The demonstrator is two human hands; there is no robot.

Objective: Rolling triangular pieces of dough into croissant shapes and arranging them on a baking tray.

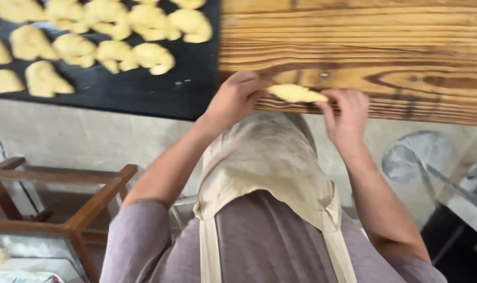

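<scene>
A pale piece of shaped dough [296,94] is held between the two hands at the near edge of a wooden table [385,47]. The left hand [237,97] is curled, its fingertips pinched on the blunt left end of the piece; the right hand [347,112] is bent at the knuckles, with fingertips pressed on the tapered right end. Whether the thumbs are closed beneath the piece cannot be told, since they are hidden.

The dough is laid directly between the hands, so neither is reached toward it; both are in touch, the left on the thicker end and the right on the thinner one. Its long axis is run from hand to hand, roughly along the table's edge, with the pointed tip turned toward the right hand and dipped slightly.

Just below the hands a cream apron [270,167] is seen, worn over a mauve shirt. Beyond the left hand, up and away, a black tray [144,94] is set beside the wooden surface, and rows of shaped dough pieces [112,36] are arranged on it, well apart from the held piece. Lower down on the left hand's side, a wooden stool frame [86,209] is seen on the floor.
</scene>
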